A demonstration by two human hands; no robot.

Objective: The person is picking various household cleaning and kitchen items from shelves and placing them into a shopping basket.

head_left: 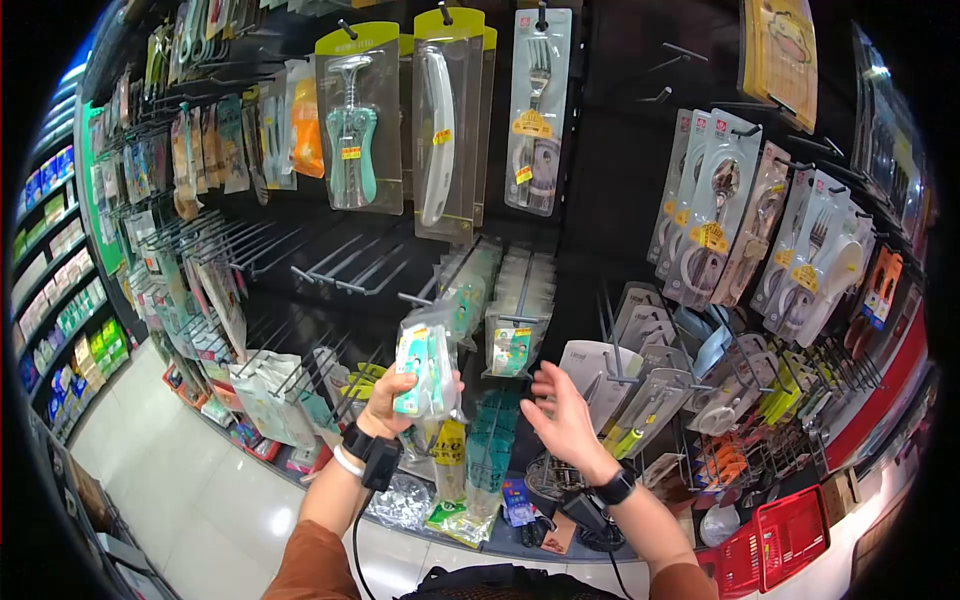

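Head-camera view, shop aisle: your left hand (392,395) grips a clear blister pack (425,365) holding a teal and white utensil, fingers (400,378) curled round its lower left edge and thumb out of sight behind the card. The pack stands upright, just in front of the pegboard wall (600,150), below a hanging corkscrew pack (358,120) and a white peeler pack (440,120). Your right hand (562,412) hangs open beside it, palm turned toward the pack, fingers spread and holding nothing, a short gap between the two hands. Bare metal hooks (340,265) jut out above the pack; a row of similar packs (515,335) hangs just to its right. Cutlery sets (720,215) fill the pegs farther right, and a red basket (775,545) sits low at the right edge. Judging from the grip, you do best to bring the open hand onto the pack's free right edge, so the card stays flat and its hang-hole faces a hook squarely. Keep the pack level with the peg tip, then slide it straight back; a tilted card would likely snag on neighbouring hooks or knock the packs beside it. Whether the hang-hole is clear cannot be told from this view.
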